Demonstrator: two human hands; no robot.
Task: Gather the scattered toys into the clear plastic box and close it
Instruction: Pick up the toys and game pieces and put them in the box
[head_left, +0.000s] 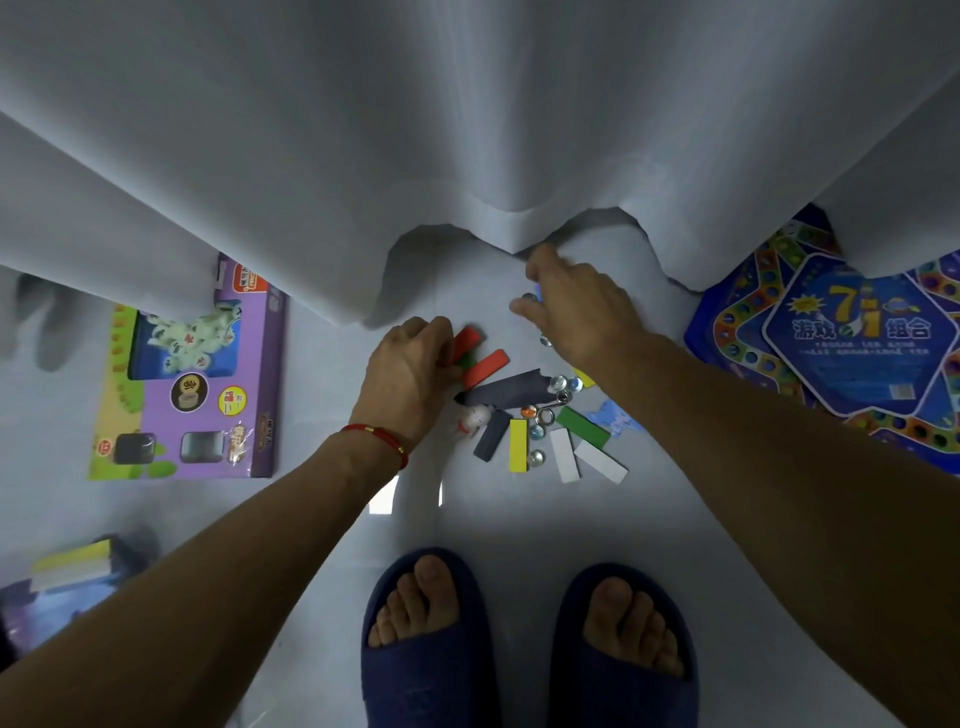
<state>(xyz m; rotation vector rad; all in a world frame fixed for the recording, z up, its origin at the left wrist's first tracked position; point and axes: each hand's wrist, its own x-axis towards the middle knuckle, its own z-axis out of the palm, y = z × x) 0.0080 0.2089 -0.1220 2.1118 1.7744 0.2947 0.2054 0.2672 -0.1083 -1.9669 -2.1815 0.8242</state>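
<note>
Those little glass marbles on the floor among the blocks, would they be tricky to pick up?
Probably. The marbles look round and glossy, so they would likely roll on the smooth floor when nudged and slip from fingers. They seem small, so likely light.

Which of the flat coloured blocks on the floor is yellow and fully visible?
The yellow block standing lengthwise between the dark grey block and the two white blocks.

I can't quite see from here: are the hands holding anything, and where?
The left hand grips red blocks by their near ends. The right hand pinches a marble at its fingertips.
</note>
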